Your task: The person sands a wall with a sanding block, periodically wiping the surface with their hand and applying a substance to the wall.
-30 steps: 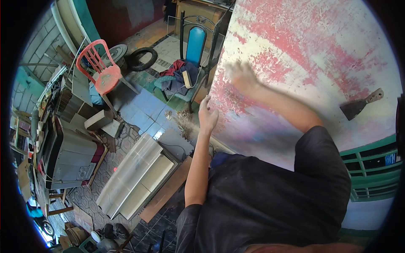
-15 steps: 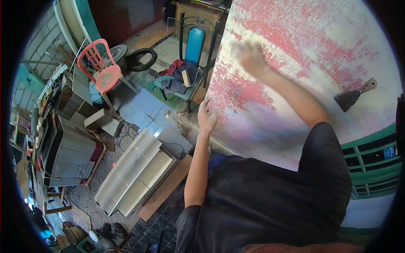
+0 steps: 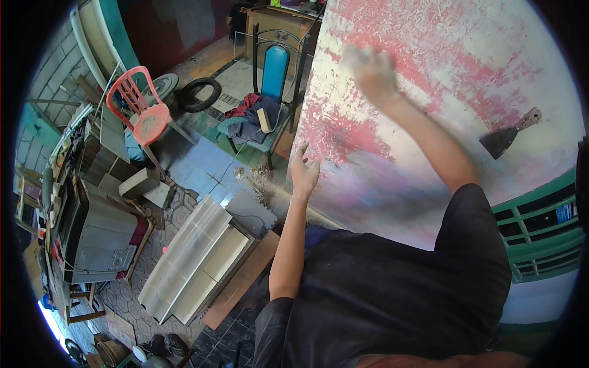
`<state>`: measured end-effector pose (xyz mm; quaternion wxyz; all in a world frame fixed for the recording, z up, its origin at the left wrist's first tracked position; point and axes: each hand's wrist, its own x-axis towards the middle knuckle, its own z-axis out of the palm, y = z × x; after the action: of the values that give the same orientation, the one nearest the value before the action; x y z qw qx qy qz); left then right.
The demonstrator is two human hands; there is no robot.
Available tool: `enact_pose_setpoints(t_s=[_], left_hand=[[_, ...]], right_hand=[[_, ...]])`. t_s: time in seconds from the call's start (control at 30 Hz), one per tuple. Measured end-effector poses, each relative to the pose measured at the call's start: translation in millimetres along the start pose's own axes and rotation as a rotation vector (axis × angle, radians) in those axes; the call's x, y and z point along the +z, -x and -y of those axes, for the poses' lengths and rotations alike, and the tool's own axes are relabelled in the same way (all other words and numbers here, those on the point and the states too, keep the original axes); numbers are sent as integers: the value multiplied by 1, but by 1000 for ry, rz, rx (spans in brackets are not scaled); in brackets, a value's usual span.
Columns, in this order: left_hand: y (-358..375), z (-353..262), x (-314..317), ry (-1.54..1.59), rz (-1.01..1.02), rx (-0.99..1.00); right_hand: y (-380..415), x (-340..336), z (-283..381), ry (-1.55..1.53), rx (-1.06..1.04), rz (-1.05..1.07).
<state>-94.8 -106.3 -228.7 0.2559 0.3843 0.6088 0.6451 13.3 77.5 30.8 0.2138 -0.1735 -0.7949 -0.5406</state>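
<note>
A broad surface point(image 3: 442, 116) with patchy red, cream and bluish paint fills the upper right. Over its upper left part is my right hand point(image 3: 375, 76), the fingers bent and smeared by motion; whether they hold anything is hidden. My left hand point(image 3: 305, 175) is by the left edge of that surface, thumb and fingers apart, with nothing visible in it. Right of my right forearm, a scraper point(image 3: 500, 142) with a dark, wide blade rests against the painted surface, apart from both hands.
At the upper left stand a red plastic chair point(image 3: 151, 124) and a blue-backed chair point(image 3: 275, 73) bearing cloths. A tyre point(image 3: 201, 94) lies between them. A long pale box-like unit point(image 3: 199, 264) lies on the floor at left. Green grilles point(image 3: 543, 233) are at right.
My right hand has shifted slightly over the painted surface and remains blurred. My left hand keeps nearly the same pose. The whole view has tilted a little; the scraper stays on the surface.
</note>
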Motion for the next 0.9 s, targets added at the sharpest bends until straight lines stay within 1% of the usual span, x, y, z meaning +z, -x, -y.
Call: enact_pose_setpoints(t_s=[0.03, 0.07, 0.13, 0.17, 0.2, 0.23, 0.27, 0.3, 0.33, 0.4, 0.43, 0.47, 0.5, 0.57, 0.6, 0.67, 0.7, 0.73, 0.77, 0.8, 0.87, 0.9], left_hand=[[0, -2, 3, 34, -5, -17], [1, -3, 5, 66, -9, -35], [4, -2, 10, 80, 12, -50], [1, -2, 10, 94, 25, -60], [-1, -2, 9, 92, 17, -57], [1, 0, 9, 87, 19, -96], [0, 3, 8, 81, 22, -130], [-3, 9, 8, 82, 21, -127], [-5, 17, 8, 72, 4, -102], [-14, 21, 3, 63, -17, -74], [-13, 18, 0, 68, -21, -87], [-12, 17, 0, 76, -28, -100], [-14, 20, 3, 86, -74, -71], [-16, 24, 8, 99, -86, -94], [-19, 26, 9, 109, -101, -108], [-18, 30, 12, 113, -83, -126], [-18, 32, 12, 119, -65, -140], [-18, 30, 11, 119, -66, -147], [-18, 25, 9, 108, -56, -156], [-15, 24, 7, 98, -43, -163], [-10, 27, 6, 106, -72, -132], [-13, 28, 6, 115, -111, -96]], right_hand=[[-16, -3, -26, -93, 110, -131], [-12, 0, -24, -97, 107, -124], [-6, 7, -15, -27, 130, -215], [3, 8, 6, 35, 94, -145], [16, 12, 32, 72, 1, -26], [32, 16, 61, 106, -92, 100], [48, 22, 93, -24, -166, 222], [51, 19, 109, -152, -240, 346], [55, 22, 109, -151, -238, 348], [52, 26, 101, -291, -281, 378], [33, 30, 86, 16, -215, 387], [21, 24, 54, 33, -125, 197], [-1, 29, 30, -182, 106, -68], [-30, 9, -13, -194, 179, -289], [-26, 13, -8, -195, 178, -287], [-9, 23, 21, -69, 143, -162], [6, 41, 46, -30, 80, -141], [22, 43, 70, 43, -120, 16], [42, 58, 100, 22, -201, 89], [55, 60, 117, 19, -200, 99], [67, 58, 132, -291, -352, 304], [60, 52, 119, -316, -275, 108]])
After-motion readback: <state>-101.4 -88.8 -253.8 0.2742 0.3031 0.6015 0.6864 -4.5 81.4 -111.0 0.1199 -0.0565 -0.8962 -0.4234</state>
